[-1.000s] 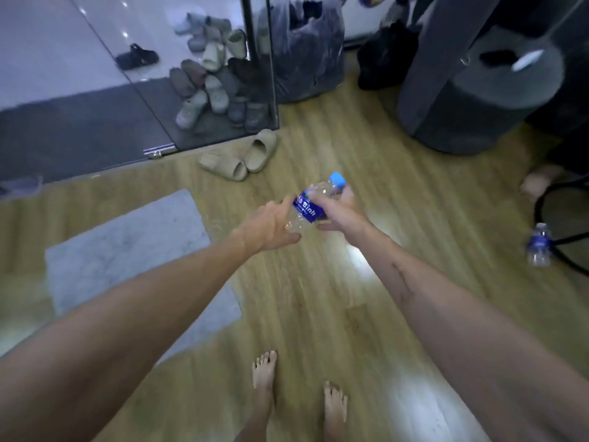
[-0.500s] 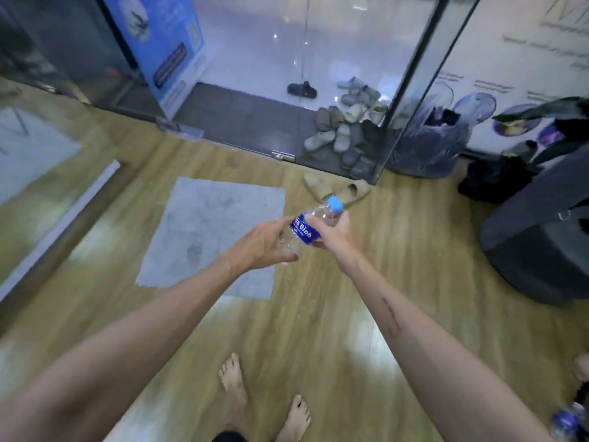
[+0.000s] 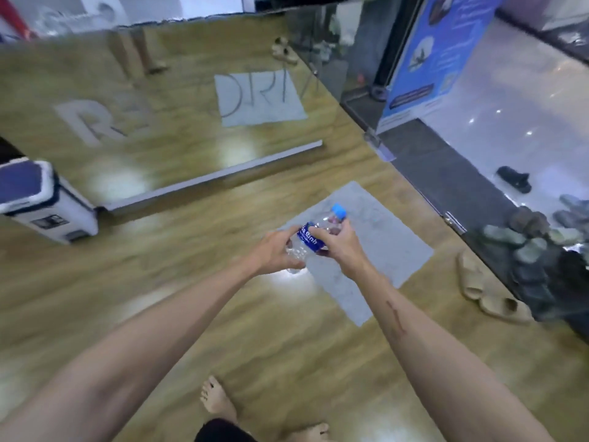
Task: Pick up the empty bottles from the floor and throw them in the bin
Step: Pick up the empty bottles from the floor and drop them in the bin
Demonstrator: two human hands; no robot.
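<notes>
A clear bottle (image 3: 314, 237) is grasped by the left hand (image 3: 275, 250) and the right hand (image 3: 339, 242) above a grey mat (image 3: 382, 250) on the wood-look floor (image 3: 191, 314); a white bin (image 3: 47, 202) is seen near a mirrored wall (image 3: 143, 106).

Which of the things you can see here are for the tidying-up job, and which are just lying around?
For the job:
bottle, held by left hand and right hand
bin, by the mirror wall

Just lying about:
grey mat
tan slippers
pile of shoes behind the glass
blue poster
</notes>
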